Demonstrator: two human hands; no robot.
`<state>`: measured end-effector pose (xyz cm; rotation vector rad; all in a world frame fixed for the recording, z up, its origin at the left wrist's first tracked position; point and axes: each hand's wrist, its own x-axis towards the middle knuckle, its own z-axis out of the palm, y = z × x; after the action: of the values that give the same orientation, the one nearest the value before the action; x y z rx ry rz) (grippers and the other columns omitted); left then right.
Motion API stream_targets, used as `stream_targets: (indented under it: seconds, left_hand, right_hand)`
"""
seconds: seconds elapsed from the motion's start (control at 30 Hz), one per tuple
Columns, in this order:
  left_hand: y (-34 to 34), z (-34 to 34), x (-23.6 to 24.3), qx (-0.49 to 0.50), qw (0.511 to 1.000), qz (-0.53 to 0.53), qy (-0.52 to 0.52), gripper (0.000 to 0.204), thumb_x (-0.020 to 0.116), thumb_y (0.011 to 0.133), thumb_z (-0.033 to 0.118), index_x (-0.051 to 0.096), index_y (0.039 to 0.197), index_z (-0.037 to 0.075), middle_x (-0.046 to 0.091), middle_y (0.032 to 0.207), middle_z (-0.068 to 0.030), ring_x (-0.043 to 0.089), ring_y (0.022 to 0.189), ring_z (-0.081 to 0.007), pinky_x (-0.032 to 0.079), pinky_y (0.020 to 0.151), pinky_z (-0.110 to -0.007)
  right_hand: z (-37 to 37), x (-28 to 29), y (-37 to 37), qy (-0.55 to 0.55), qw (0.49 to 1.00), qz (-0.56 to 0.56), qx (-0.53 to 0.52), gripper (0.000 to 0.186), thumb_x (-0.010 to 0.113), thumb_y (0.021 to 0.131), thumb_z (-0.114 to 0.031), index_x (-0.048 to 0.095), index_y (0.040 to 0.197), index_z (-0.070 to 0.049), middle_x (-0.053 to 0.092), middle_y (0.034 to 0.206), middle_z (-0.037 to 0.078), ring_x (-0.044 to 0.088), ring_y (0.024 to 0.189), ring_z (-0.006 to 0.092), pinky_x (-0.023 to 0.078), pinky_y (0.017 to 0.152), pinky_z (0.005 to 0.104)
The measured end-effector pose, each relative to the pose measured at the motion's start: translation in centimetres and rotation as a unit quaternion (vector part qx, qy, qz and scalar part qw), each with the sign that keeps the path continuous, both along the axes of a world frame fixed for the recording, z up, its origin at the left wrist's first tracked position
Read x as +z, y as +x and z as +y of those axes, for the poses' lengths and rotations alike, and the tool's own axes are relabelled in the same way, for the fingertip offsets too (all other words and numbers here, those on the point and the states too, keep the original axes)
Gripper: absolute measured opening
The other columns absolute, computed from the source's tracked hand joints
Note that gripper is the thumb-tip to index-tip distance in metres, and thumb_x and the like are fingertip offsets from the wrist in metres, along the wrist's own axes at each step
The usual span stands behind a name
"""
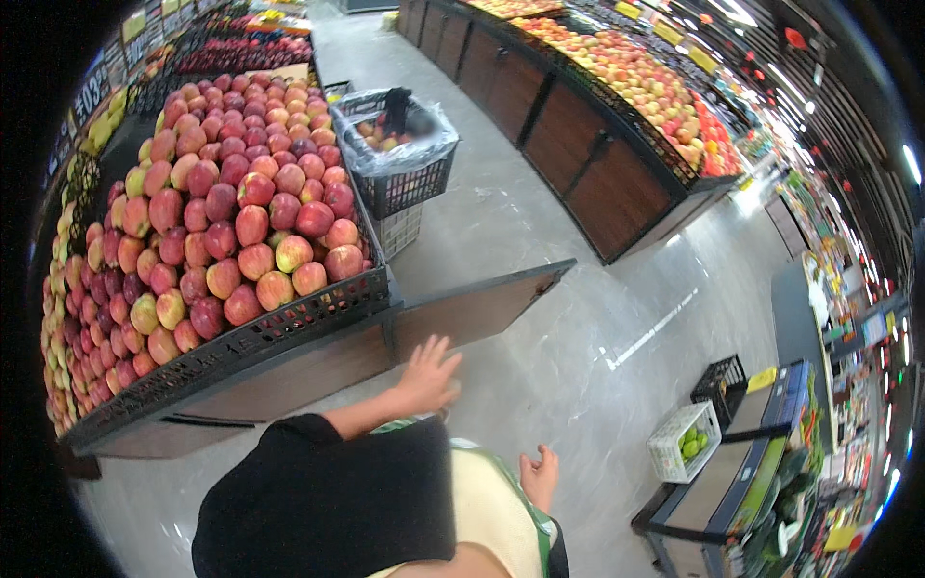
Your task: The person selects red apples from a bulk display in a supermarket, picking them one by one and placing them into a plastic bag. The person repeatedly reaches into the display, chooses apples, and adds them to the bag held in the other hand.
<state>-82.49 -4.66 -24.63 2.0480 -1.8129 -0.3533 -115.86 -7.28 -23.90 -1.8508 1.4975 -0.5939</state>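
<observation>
My left hand reaches forward at waist height with its fingers spread and holding nothing, just below the front of a display of red and yellow apples in black slatted crates. Close to it, a wooden cabinet panel juts out from the display's base like a swung-open door. My right hand hangs lower, beside my body, empty, with loosely bent fingers apart. A dark sleeve covers much of my left arm.
Behind the panel, a bag-lined black crate stands on a lighter crate. Another fruit counter runs along the back. At right, a white crate of green fruit and a black crate sit beside a vegetable stand.
</observation>
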Motion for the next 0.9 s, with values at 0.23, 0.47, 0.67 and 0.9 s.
stream_targets:
  seconds: [0.23,0.47,0.67,0.9]
  left_hand:
    - [1.1,-18.0,-3.8,-0.009,0.999,-0.039,0.004,0.08,0.072,0.085,0.038,0.04,0.152,0.009,0.018,0.163,-0.0248,0.013,0.151,-0.045,0.017,0.12,-0.059]
    - [5.7,-30.6,-6.4,0.019,0.994,-0.072,0.076,0.068,0.059,0.094,0.024,0.033,0.155,0.011,0.021,0.163,-0.0203,0.016,0.152,-0.0415,0.019,0.119,-0.061]
    - [6.7,-33.3,-7.4,0.043,0.99,-0.11,0.07,0.058,0.046,0.097,0.018,0.036,0.153,0.01,0.033,0.159,-0.0208,0.03,0.147,-0.0415,0.026,0.116,-0.061]
    - [12.2,-35.8,-9.8,0.245,0.946,-0.209,-0.042,0.042,0.057,0.09,0.021,0.057,0.131,0.013,0.063,0.099,-0.0089,0.063,0.096,-0.0282,0.048,0.084,-0.045]
  right_hand:
    - [-14.8,1.2,-3.0,-0.016,0.992,0.128,-0.01,0.052,0.072,0.086,-0.014,0.053,0.129,0.009,0.053,0.125,0.023,0.064,0.097,0.029,0.054,0.078,0.0368]
    - [-29.3,1.4,-0.9,0.015,0.986,0.164,0.023,0.052,0.074,0.084,-0.019,0.056,0.127,0.005,0.057,0.115,0.022,0.063,0.088,0.0303,0.051,0.08,0.0403]
    - [-40.8,-5.1,-1.2,0.036,0.954,0.254,0.156,0.052,0.075,0.083,-0.02,0.058,0.125,0.003,0.062,0.11,0.022,0.066,0.09,0.0328,0.052,0.083,0.0428]
    - [-56.8,-3.4,7.3,-0.019,0.941,0.146,0.305,0.046,0.072,0.086,-0.014,0.057,0.124,0.005,0.062,0.114,0.023,0.069,0.081,0.0304,0.055,0.077,0.0397]
